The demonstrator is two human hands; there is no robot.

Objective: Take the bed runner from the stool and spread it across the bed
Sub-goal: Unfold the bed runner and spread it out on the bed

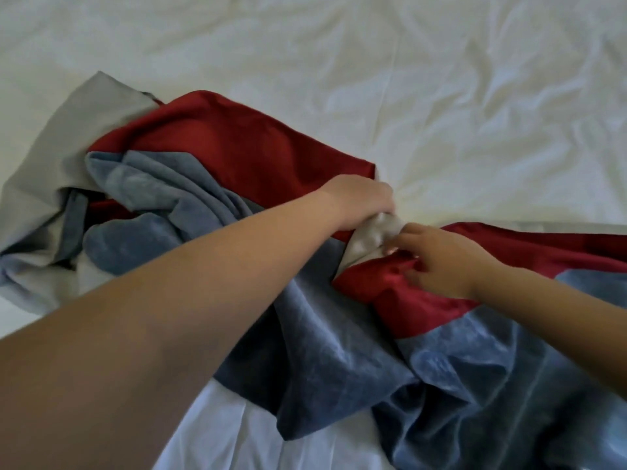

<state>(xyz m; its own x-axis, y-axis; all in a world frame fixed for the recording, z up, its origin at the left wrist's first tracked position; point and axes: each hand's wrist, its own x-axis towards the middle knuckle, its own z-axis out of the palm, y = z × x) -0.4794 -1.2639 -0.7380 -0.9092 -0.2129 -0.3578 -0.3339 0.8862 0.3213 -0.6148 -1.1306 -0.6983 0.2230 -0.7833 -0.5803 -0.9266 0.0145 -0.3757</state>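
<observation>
Seen from the head camera, the bed runner lies bunched on the bed, its red, blue and grey folds spreading left of and below both hands. The left hand grips a grey fold. The right hand, just beside it, pinches red cloth with curled fingers. Beyond the hands the wrinkled white bed lies open, far and right.

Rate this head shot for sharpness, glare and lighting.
Head view: soft all over; the right hand is smeared by motion at its fingertips; the white sheet nearly washes out just beyond the left hand; the bed runner shows pale sheen on its blue part at lower right; the near left forearm looms large and dim.
</observation>
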